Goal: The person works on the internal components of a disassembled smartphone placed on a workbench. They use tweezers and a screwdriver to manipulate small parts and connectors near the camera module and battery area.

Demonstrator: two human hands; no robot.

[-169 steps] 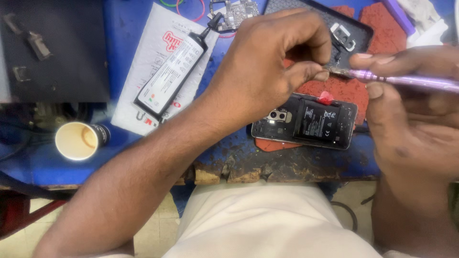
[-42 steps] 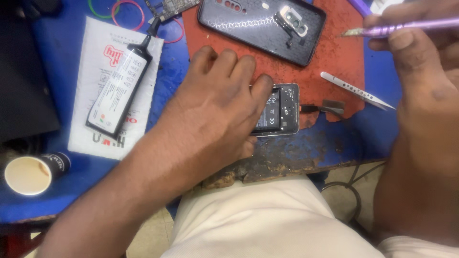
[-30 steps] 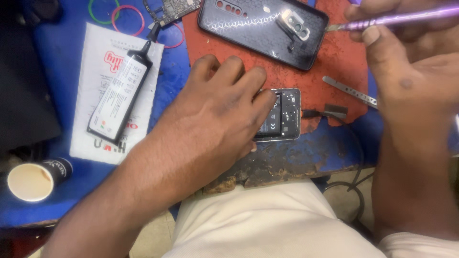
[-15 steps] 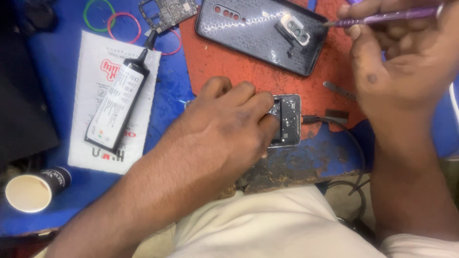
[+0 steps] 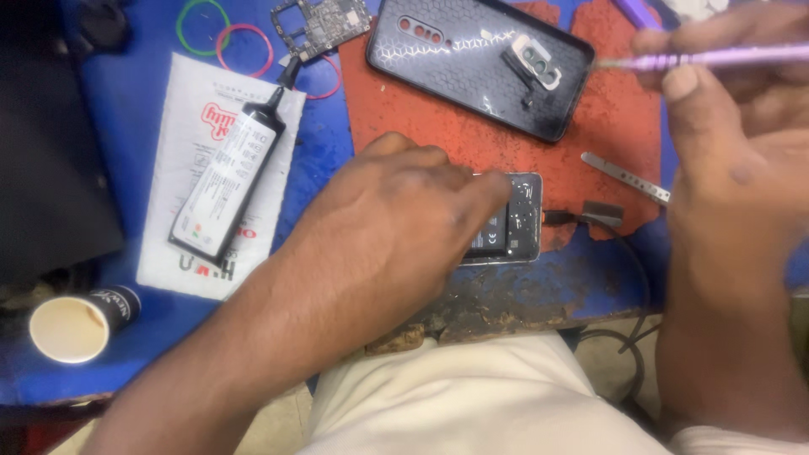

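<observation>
Left hand (image 5: 396, 215), palm down, fingers spread flat over opened phone (image 5: 510, 223), pressing it onto red mat (image 5: 624, 126) at the bench's near edge; nothing clasped, hand laid on rather than gripping. Half a second ago the fingers were curled over the same phone; now they lie flatter and reach further across it, so the phone appears steadied for work on its exposed end. Right hand (image 5: 733, 160), raised at the right of the view, pinches purple-handled tool (image 5: 716, 57) between thumb and fingers; the tool has swung from slanted to nearly level, its tip towards the camera-lens frame (image 5: 533, 61) resting on the black back cover (image 5: 480, 63). Judgement: tool held ready, not yet applied to the phone. Count, moving outward: opened phone, one; back cover, one; loose lens frame, one; metal tweezers (image 5: 625, 177) on the mat, one; cable (image 5: 581, 217) plugged at the phone's right end, one; circuit board (image 5: 318, 24), one; black glue tube (image 5: 227, 181), one, lying on one white packet (image 5: 181, 152); rubber bands (image 5: 244, 49), three visible, one green and two reddish; paper cup (image 5: 72, 324), one, on blue benchtop (image 5: 135, 50).
</observation>
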